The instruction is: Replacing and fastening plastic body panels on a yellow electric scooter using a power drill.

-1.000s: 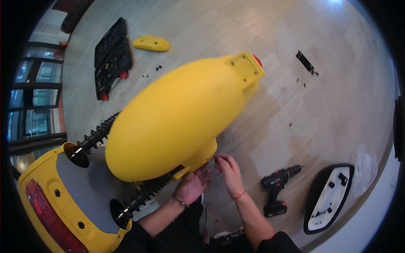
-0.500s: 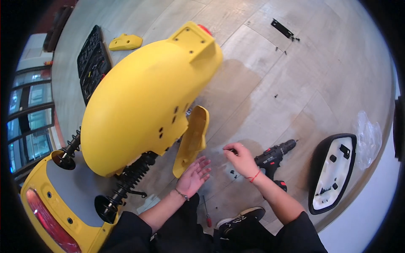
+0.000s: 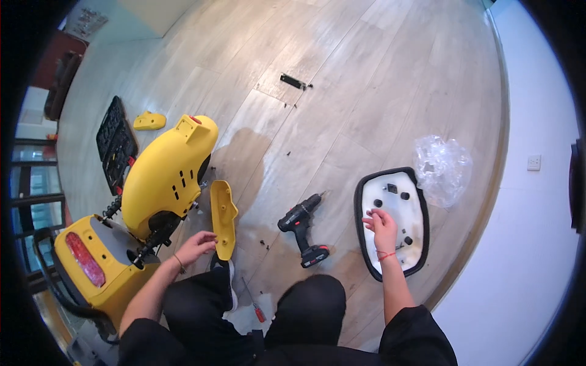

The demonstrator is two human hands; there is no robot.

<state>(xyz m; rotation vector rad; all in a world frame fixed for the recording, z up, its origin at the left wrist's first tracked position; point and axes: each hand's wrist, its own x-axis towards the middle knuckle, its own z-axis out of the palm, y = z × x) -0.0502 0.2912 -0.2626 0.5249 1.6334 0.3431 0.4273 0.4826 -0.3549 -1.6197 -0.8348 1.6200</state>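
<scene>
My right hand (image 3: pixel 383 230) is over the white underside of an upturned black-edged seat (image 3: pixel 381 183). Its thumb and fingers are pinched together at the tips; whatever they hold is too small to make out. My left hand (image 3: pixel 196 247) hangs beside the lower end of a long yellow trough-shaped cover (image 3: pixel 224 213), with loosely bent fingers and nothing visible in it. Left of it stands a yellow scooter's rear end, with a rounded fender (image 3: pixel 160 174), a red tail light (image 3: pixel 85 259) and black coil-spring shock absorbers (image 3: pixel 146 249).
A black cordless drill (image 3: pixel 299 222) lies between my hands, and a red-handled screwdriver (image 3: pixel 259 313) near my feet. Farther off are loose screws (image 3: pixel 289 153), a black bracket (image 3: pixel 293 81), an opened tool case (image 3: pixel 115 143), a small yellow part (image 3: pixel 149 121) and clear plastic wrap (image 3: pixel 444 171).
The view has swung right and widened. My right hand has moved from near the drill to over the seat. My left hand has turned from palm up to loosely bent beside the yellow cover.
</scene>
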